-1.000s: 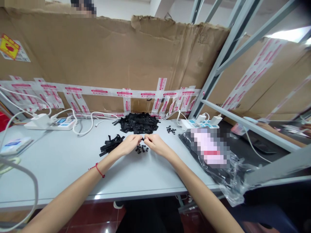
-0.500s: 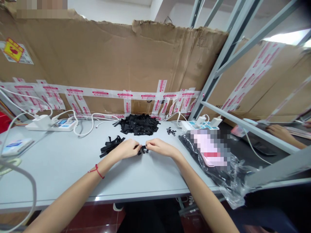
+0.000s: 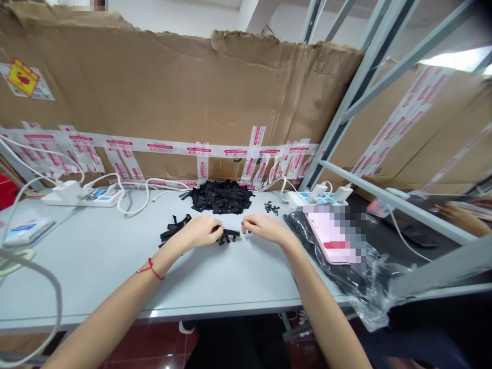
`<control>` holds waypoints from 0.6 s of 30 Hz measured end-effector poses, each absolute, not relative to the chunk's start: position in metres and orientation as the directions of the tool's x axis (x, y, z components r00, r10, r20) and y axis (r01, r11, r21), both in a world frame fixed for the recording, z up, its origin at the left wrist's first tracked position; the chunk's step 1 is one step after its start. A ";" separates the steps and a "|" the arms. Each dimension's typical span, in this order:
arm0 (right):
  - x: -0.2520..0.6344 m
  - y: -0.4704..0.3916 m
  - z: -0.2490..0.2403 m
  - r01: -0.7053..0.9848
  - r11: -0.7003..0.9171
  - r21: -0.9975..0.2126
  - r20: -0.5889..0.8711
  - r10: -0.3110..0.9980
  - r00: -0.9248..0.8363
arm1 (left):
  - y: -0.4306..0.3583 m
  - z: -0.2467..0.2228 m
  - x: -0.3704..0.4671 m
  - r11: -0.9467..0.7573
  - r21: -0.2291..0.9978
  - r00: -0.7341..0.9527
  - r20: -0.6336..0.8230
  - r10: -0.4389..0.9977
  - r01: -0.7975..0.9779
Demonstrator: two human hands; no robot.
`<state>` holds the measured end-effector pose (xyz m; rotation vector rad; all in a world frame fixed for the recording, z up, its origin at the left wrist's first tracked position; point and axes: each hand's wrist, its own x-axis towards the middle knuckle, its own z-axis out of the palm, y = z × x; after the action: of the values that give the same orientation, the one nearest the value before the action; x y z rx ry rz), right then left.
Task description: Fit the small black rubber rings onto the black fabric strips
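Note:
My left hand point(image 3: 205, 230) is closed on one end of a short black strap point(image 3: 231, 232), which points right above several small black pieces point(image 3: 226, 240) on the table. To the right of the strap's free end, my right hand point(image 3: 259, 228) is closed in a pinch; whatever its fingertips hold is too small to name. A smaller pile of black straps point(image 3: 172, 228) lies left of my left hand, partly hidden by it. Behind both hands is a large heap of black straps point(image 3: 221, 197). Small black parts point(image 3: 271, 207) lie scattered right of the heap.
A pink phone point(image 3: 326, 236) lies on black and clear plastic bags point(image 3: 365, 287) at the right. Power strips point(image 3: 80, 198) with white cables run along the cardboard wall point(image 3: 172, 92). Past the metal frame point(image 3: 395, 197), another person's hand point(image 3: 463, 218) shows.
My right hand has let go of the strap and moved right, away from my left hand. My left hand has shifted slightly left, and more of the strap now shows.

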<state>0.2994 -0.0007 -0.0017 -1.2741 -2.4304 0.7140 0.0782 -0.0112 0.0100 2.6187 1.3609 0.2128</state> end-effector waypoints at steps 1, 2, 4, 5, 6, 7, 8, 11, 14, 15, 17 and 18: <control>0.301 -0.001 -0.002 0.741 0.465 -0.485 0.048 0.860 -0.508 | -0.010 0.014 0.074 -0.555 0.239 0.559 0.055 0.827 0.797; 0.302 -0.001 -0.001 0.802 0.438 -0.406 0.057 0.888 -0.456 | -0.007 0.019 0.067 -0.535 0.236 0.536 0.067 0.842 0.811; 0.304 -0.001 0.000 0.888 0.383 -0.256 0.057 0.923 -0.382 | -0.003 0.029 0.051 -0.477 0.164 0.467 0.101 0.879 0.863; 0.304 -0.002 0.001 0.911 0.362 -0.198 0.047 0.932 -0.360 | 0.000 0.033 0.041 -0.413 0.098 0.403 0.108 0.909 0.905; 0.304 -0.003 0.002 0.925 0.347 -0.154 0.034 0.938 -0.346 | 0.002 0.036 0.032 -0.340 0.036 0.335 0.104 0.936 0.940; 0.303 -0.003 0.002 0.933 0.337 -0.124 0.021 0.941 -0.337 | 0.004 0.039 0.023 -0.295 -0.005 0.295 0.063 0.953 0.955; 0.303 -0.004 0.003 0.937 0.332 -0.106 0.012 0.943 -0.333 | 0.006 0.040 0.016 -0.268 -0.027 0.268 0.009 0.963 0.963; 0.303 -0.008 0.002 0.936 0.339 -0.099 -0.005 0.940 -0.341 | 0.007 0.043 0.006 -0.253 -0.050 0.247 -0.096 0.964 0.966; 0.303 -0.007 0.000 0.932 0.351 -0.092 -0.008 0.936 -0.353 | 0.005 0.043 0.010 -0.270 -0.054 0.264 -0.095 0.960 0.961; 0.303 -0.006 -0.001 0.933 0.350 -0.079 0.004 0.936 -0.351 | 0.005 0.042 0.012 -0.278 -0.049 0.273 -0.077 0.959 0.959; 0.299 0.001 -0.003 0.941 0.336 -0.046 0.051 0.941 -0.334 | 0.006 0.040 0.016 -0.297 -0.021 0.297 -0.011 0.955 0.955; 0.296 0.005 -0.004 0.943 0.330 -0.030 0.084 0.941 -0.327 | 0.007 0.038 0.017 -0.308 -0.003 0.308 0.028 0.951 0.951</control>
<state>0.2960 0.0053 -0.0043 -1.7695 -2.4910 -0.0364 0.0169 0.0068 0.0382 2.5561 1.8582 0.0330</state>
